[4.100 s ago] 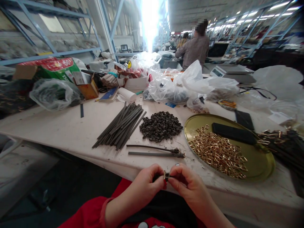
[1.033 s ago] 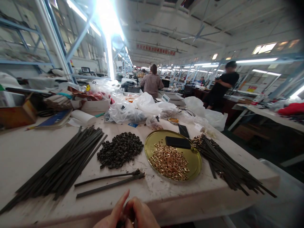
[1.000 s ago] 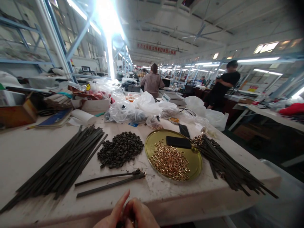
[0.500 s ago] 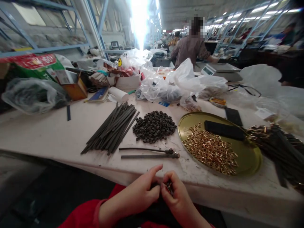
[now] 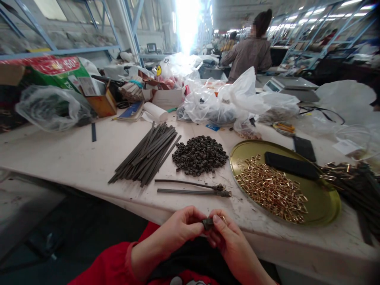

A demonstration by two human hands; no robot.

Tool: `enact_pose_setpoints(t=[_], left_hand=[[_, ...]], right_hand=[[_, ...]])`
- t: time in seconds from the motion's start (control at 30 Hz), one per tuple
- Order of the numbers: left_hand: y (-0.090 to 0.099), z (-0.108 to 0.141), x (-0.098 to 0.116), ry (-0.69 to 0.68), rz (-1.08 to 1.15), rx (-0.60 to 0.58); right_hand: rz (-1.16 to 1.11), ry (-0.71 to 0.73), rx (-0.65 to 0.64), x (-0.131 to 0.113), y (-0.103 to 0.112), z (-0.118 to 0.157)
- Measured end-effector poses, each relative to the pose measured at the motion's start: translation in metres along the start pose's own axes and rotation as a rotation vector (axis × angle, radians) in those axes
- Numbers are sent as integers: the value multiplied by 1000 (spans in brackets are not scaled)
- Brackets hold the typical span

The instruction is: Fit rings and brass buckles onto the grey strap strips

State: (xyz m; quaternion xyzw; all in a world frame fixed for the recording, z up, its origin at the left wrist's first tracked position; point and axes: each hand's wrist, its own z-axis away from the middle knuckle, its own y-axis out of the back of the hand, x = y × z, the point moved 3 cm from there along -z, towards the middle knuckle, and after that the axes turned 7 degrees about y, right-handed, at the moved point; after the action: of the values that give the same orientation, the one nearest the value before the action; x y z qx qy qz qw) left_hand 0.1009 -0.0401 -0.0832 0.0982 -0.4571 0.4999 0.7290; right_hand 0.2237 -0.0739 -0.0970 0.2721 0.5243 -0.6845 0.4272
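Note:
Just beyond the table's front edge, my left hand (image 5: 181, 226) pinches a short dark strap piece (image 5: 207, 224) between thumb and fingers. My right hand (image 5: 230, 236) grips the same piece from the other side, and a small gold buckle (image 5: 223, 219) shows at its fingertips. How strap and buckle join is hidden by the fingers. Two narrow strips with buckled ends (image 5: 192, 192) lie on the table ahead of my hands. Behind them are a heap of small dark loops (image 5: 199, 155) and a stack of long dark strips (image 5: 144, 154).
To the right, a gold oval tray (image 5: 323, 202) holds many gold buckles (image 5: 271, 190) and a black bar (image 5: 291, 165). Dark straps with buckles (image 5: 356, 190) lie at the far right. Plastic bags (image 5: 219, 103) line the back. A person (image 5: 249, 55) stands beyond.
My left index finger, stretched out before, has closed onto the dark strap piece, which now shows between both hands. The view has shifted slightly, and the person beyond has turned.

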Motion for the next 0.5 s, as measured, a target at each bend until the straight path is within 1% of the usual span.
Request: enact_pose_setpoints(t=[0.07, 0.1, 0.17, 0.23, 0.33, 0.43, 0.5], left_hand=[[-3, 5, 2, 7, 65, -25], [-2, 7, 2, 2, 86, -17], [-1, 11, 1, -11, 115, 3], [1, 14, -1, -16, 133, 12], [0, 16, -4, -18, 100, 38], [-3, 16, -5, -25, -42, 101], [-4, 17, -4, -43, -182, 166]], right_hand=[[-115, -65, 8, 1, -2, 2], [-126, -87, -1, 2, -3, 3], [-44, -87, -36, 3, -3, 5], [171, -6, -56, 1, 0, 7], [583, 205, -57, -5, 5, 11], [884, 370, -95, -10, 6, 17], [993, 440, -128, -12, 6, 21]])
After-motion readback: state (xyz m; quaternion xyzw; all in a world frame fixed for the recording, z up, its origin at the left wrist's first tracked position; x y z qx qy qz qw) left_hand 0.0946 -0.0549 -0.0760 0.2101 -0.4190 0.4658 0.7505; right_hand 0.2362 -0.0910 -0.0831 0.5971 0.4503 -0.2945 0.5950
